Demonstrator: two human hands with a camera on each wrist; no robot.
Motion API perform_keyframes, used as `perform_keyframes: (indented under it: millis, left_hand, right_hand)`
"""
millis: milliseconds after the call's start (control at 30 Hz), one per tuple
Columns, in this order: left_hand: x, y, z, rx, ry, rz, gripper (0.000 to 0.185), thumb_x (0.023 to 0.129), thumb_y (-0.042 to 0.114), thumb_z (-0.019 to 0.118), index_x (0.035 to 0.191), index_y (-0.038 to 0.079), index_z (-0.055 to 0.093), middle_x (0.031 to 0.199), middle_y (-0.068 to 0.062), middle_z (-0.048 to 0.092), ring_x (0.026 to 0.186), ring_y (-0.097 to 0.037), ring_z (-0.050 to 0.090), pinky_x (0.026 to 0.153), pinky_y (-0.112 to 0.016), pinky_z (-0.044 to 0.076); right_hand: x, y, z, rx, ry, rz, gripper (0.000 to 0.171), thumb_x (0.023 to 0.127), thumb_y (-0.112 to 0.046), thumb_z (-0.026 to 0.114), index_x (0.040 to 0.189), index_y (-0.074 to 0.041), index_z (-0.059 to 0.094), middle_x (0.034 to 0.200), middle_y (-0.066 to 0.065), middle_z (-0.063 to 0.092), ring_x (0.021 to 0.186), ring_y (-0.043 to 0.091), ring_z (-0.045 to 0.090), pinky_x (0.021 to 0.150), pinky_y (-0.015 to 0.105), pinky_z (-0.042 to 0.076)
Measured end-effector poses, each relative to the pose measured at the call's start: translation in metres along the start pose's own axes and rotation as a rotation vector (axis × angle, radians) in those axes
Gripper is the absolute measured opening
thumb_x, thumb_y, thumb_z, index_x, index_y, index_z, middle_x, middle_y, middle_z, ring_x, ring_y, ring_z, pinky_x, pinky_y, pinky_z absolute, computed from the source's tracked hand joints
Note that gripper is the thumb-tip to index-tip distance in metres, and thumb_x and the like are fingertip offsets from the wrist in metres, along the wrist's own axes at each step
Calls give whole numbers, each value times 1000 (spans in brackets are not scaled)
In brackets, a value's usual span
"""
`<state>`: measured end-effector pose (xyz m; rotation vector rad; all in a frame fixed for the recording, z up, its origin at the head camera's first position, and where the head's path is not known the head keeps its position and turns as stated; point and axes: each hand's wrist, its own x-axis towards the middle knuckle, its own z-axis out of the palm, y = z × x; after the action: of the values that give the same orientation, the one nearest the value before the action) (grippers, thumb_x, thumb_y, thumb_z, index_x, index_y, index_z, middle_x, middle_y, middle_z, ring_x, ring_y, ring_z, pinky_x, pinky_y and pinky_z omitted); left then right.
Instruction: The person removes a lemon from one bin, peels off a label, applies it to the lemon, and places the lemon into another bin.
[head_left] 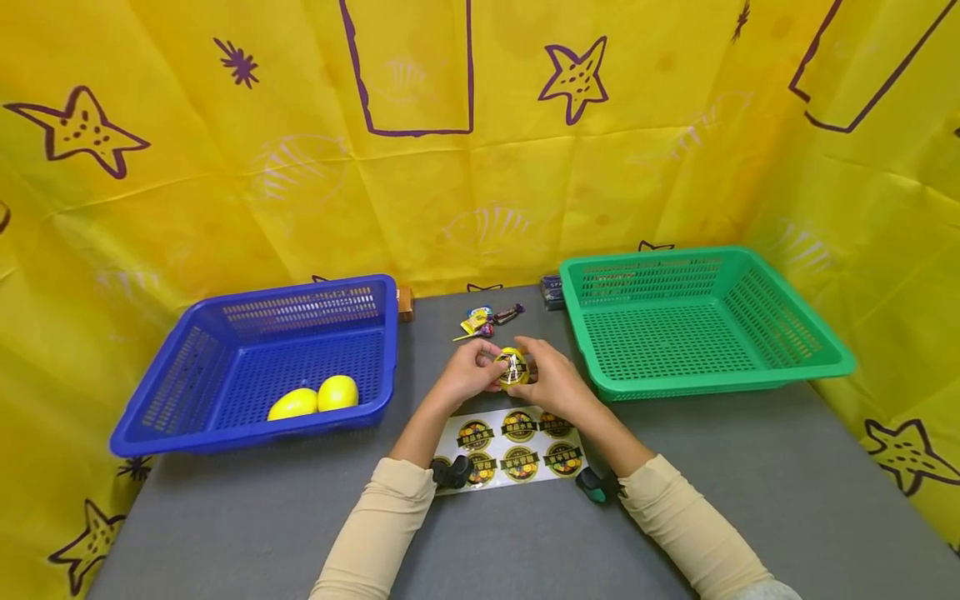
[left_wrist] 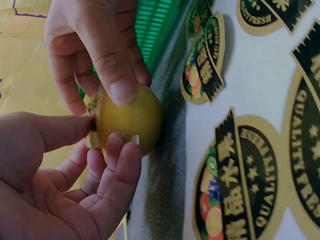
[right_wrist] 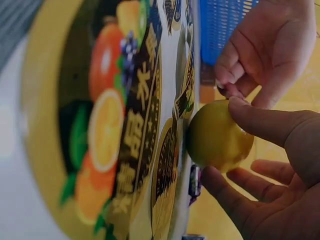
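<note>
lemon [head_left: 513, 367]: yellow, held off the table at frame centre between both hands, directly above (12 o'clock of) the sticker sheet; a shiny round sticker [head_left: 513, 367] sits on its top face
left hand [head_left: 472, 372]: at 9 o'clock of the lemon; thumb and curled fingers pinch it, and the left wrist view shows fingertips [left_wrist: 120, 150] cupping its underside
right hand [head_left: 551, 379]: at 3 o'clock of the lemon; fingers curled round it, thumb [left_wrist: 117, 75] pressed on the lemon's skin beside the sticker edge
sticker sheet [head_left: 510, 446]: white backing flat on the grey table [head_left: 712, 483], at 6 o'clock of the hands; two rows of round black-and-gold fruit labels, partly covered by the wrists
blue basket [head_left: 262, 358]: at 9 o'clock of the hands, well apart; holds two more lemons [head_left: 315, 398] side by side, touching, near its front wall
green basket [head_left: 690, 325]: at 3 o'clock, near the right hand, not touching it
wrapped candies [head_left: 487, 321]: small loose pile at 12 o'clock of the hands, between the two baskets
backdrop [head_left: 480, 167]: yellow cloth with purple stars, behind and on both sides of the table
sleeves: beige, both forearms enter from 6 o'clock
</note>
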<state>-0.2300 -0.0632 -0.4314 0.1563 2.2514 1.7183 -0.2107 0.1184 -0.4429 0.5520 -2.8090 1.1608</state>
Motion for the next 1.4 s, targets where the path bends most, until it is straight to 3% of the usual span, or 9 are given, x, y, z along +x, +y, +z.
perform_keyframes:
  millis: [133, 233, 333, 433, 600, 767, 933, 1267, 1400]
  left_hand:
    - [-3, -4, 0, 7, 3, -11, 30, 98, 14, 67, 121, 0, 53, 83, -15, 61, 63, -22, 64, 63, -40, 60]
    - [-5, -9, -1, -35, -37, -19, 37, 101, 18, 63, 132, 4, 51, 97, -17, 61, 66, -23, 66, 64, -39, 60]
    - [-6, -12, -2, -70, -77, -21, 42, 103, 21, 59, 142, 10, 49, 114, -19, 60, 69, -24, 68, 66, -40, 61]
    - [-6, -14, -2, -90, -82, -18, 42, 104, 21, 58, 144, 13, 51, 121, -20, 60, 69, -25, 68, 67, -40, 61]
    - [-8, -15, -4, -127, -91, -17, 43, 103, 20, 60, 144, 14, 52, 128, -22, 56, 70, -26, 70, 68, -40, 61]
    - [-9, -19, -10, -201, -145, -47, 48, 101, 5, 59, 147, 12, 49, 134, -24, 53, 74, -29, 71, 70, -41, 61]
    - [-8, -18, -14, -212, -148, -70, 52, 97, -7, 60, 144, 13, 53, 133, -24, 54, 72, -29, 72, 68, -41, 61]
    - [-7, -20, -15, -258, -132, -107, 54, 96, -12, 56, 144, 12, 55, 133, -25, 56, 72, -30, 72, 67, -40, 61]
    - [-10, -19, -18, -227, -136, -113, 56, 98, -9, 56, 149, 13, 50, 138, -24, 54, 74, -30, 72, 67, -39, 61]
  right_hand:
    - [0, 0, 1, -1, 6, -16, 80, 76, -14, 90, 144, 0, 50, 126, 16, 58, 98, 27, 62, 77, 37, 56]
    - [0, 2, 2, 61, -17, 6, 70, 79, -17, 88, 139, 0, 55, 123, 17, 58, 94, 27, 61, 74, 36, 55]
    - [1, 4, 0, 192, -60, 74, 60, 86, -23, 82, 136, -2, 58, 125, 19, 55, 94, 26, 61, 75, 37, 54]
    - [2, 4, -1, 400, -104, 153, 55, 93, -27, 75, 137, -1, 55, 132, 21, 51, 95, 29, 63, 77, 40, 56]
    - [4, 4, 3, 610, -107, 244, 46, 98, -20, 67, 137, 0, 53, 131, 24, 52, 91, 29, 65, 76, 40, 59]
    - [4, 4, 7, 645, -94, 324, 40, 99, -11, 64, 136, -2, 52, 123, 24, 54, 86, 26, 64, 73, 37, 59]
    - [5, 6, 7, 696, -73, 343, 36, 96, -2, 66, 130, 2, 56, 117, 25, 56, 78, 24, 65, 71, 36, 59]
    - [6, 17, 8, 844, -69, 398, 41, 94, 9, 62, 134, 4, 57, 112, 22, 59, 78, 22, 67, 75, 36, 60]
    - [6, 18, 7, 833, -82, 394, 38, 99, 6, 53, 137, 4, 55, 118, 24, 59, 85, 22, 66, 79, 38, 59]
